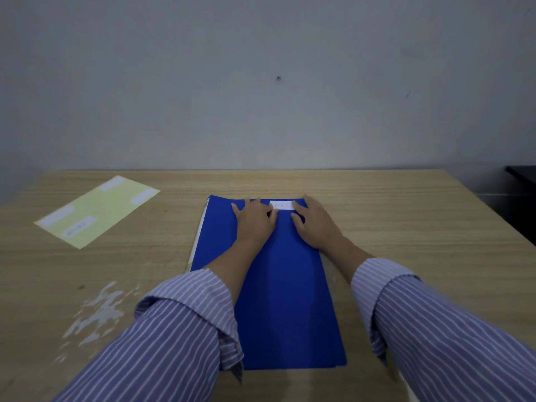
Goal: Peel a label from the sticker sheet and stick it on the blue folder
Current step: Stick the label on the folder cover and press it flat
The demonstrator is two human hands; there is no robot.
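The blue folder [285, 288] lies lengthwise on the wooden table in front of me. A white label [281, 205] with faint handwriting sits flat near the folder's far edge. My left hand [255, 220] rests palm down on the folder just left of the label, fingers spread. My right hand [314, 221] lies palm down on the folder's far right corner, its fingertips touching the label's right end. Neither hand holds anything. The pale yellow sticker sheet [97, 210] lies at the far left of the table, with several white labels on it.
The table [420, 227] ends at a grey wall at the back. A worn, whitish patch [98, 309] marks the tabletop at the near left. A dark piece of furniture [522, 175] stands beyond the table's right edge. Striped sleeves cover both forearms.
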